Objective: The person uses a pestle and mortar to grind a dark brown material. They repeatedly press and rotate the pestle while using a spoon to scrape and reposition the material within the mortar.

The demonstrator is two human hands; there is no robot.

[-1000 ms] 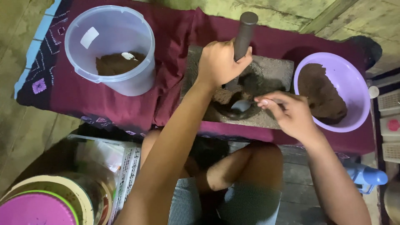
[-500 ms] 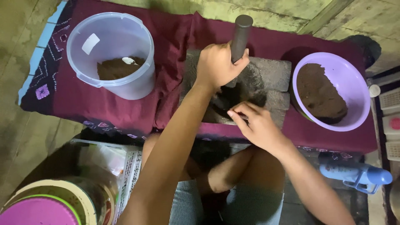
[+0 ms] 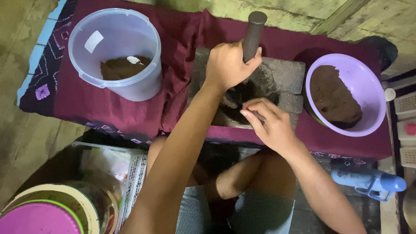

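My left hand (image 3: 225, 65) is shut around a dark cylindrical pestle (image 3: 253, 30), which stands tilted in the hollow of a grey stone mortar (image 3: 286, 73). My right hand (image 3: 271, 123) reaches over the mortar's near edge. Its fingers are pinched on what looks like a small spoon, mostly hidden under them, down in the dark ground matter. A purple bowl (image 3: 372, 95) of brown paste (image 3: 333, 95) sits to the right of the mortar. To the left stands a clear plastic bucket (image 3: 125, 86) with brown powder (image 3: 121, 67) at its bottom.
Everything rests on a low bench draped in a maroon cloth (image 3: 78, 99). My bent legs are below the bench. A blue bottle (image 3: 368, 182) lies on the floor at right. A round tub with a pink lid (image 3: 39, 216) and plastic-wrapped packets (image 3: 112, 164) sit at lower left.
My right hand has moved left from beside the purple bowl to the mortar's hollow. My left hand has stayed on the pestle, which now stands a little more upright.
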